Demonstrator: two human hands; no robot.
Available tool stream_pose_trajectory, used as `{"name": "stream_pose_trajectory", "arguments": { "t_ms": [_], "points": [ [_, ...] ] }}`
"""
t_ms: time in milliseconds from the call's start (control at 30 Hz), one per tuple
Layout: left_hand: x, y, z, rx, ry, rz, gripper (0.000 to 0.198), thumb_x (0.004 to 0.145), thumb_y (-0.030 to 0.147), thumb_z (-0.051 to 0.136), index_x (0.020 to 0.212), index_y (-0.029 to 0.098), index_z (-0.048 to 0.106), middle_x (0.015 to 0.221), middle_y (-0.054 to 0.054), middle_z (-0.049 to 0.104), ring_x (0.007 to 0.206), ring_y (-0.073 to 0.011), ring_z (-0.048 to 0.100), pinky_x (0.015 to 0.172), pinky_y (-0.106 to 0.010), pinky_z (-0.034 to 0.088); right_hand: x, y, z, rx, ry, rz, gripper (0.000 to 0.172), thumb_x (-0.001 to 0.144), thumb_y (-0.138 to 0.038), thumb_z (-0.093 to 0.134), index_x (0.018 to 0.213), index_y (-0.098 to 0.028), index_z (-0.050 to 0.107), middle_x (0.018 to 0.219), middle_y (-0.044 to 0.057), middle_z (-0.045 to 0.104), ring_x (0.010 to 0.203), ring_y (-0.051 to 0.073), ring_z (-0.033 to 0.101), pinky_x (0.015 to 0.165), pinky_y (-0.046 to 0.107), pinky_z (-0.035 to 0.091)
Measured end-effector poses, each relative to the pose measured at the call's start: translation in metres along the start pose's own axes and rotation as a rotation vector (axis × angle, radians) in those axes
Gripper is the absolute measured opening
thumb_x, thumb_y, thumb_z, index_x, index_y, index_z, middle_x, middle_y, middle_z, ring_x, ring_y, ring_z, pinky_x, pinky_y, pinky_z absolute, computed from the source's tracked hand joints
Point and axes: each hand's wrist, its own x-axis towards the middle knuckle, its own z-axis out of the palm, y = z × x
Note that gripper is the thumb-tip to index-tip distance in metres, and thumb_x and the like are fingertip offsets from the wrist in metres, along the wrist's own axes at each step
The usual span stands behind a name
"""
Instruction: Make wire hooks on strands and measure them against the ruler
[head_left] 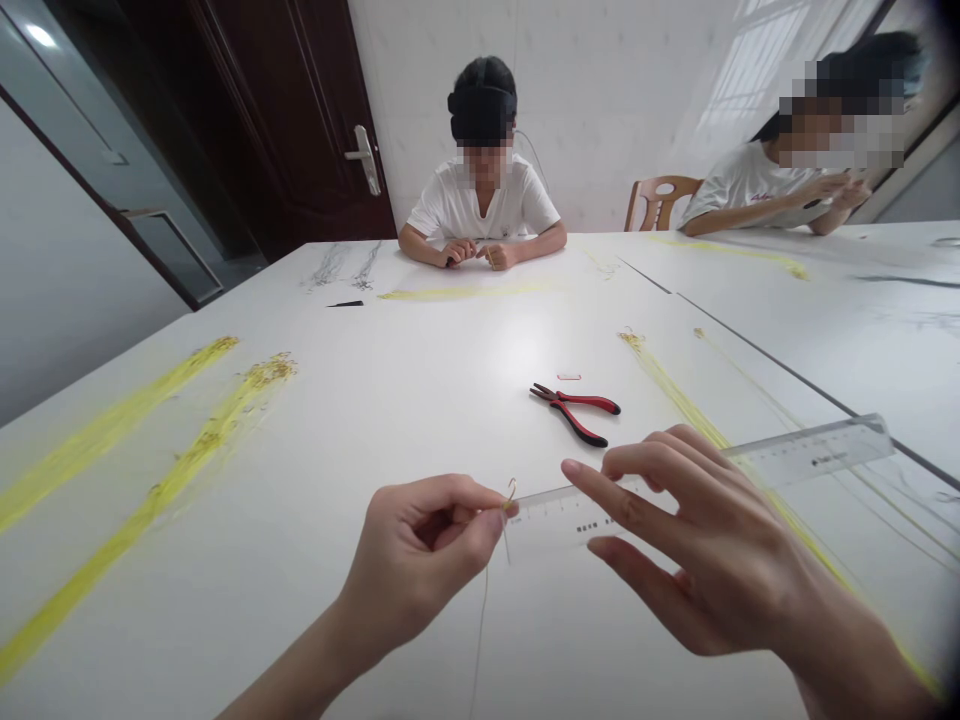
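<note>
My left hand point(431, 550) is closed in a pinch on a small fish hook point(513, 488), whose bent tip sticks up above the fingertips. A thin fishing line point(481, 625) hangs down below this hand. The pinch sits at the zero end of a clear plastic ruler point(814, 455), which slants up to the right. Over the ruler's middle lies my right hand point(712, 545), index finger and thumb stretched out and apart. It hides part of the ruler; whether its other fingers grip it I cannot see. Beyond the hands lie pliers point(577, 408) with red and black handles, jaws slightly apart.
Bundles of yellow line with hooks point(187, 450) lie on the white table point(420, 400) at left. Another yellow bundle point(675, 395) runs beneath my right arm. A small red-marked strip point(569, 377) is behind the pliers. Two people point(484, 200) sit across the table.
</note>
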Motion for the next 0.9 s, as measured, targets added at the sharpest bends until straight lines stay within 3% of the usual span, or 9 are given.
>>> {"name": "stream_pose_trajectory", "arguments": {
  "t_ms": [900],
  "points": [
    [0.0002, -0.0004, -0.0006, 0.026, -0.006, -0.018, 0.012, 0.069, 0.016, 0.061, 0.059, 0.019, 0.068, 0.047, 0.007, 0.029, 0.045, -0.0061, 0.026, 0.042, -0.021, 0.025, -0.0010, -0.0007, 0.0007, 0.002, 0.002, -0.003, 0.041, 0.080, -0.017, 0.056, 0.120, -0.009, 0.053, 0.090, 0.008, 0.051, 0.073, 0.015, 0.046, 0.064, 0.034, 0.041]
  ]
}}
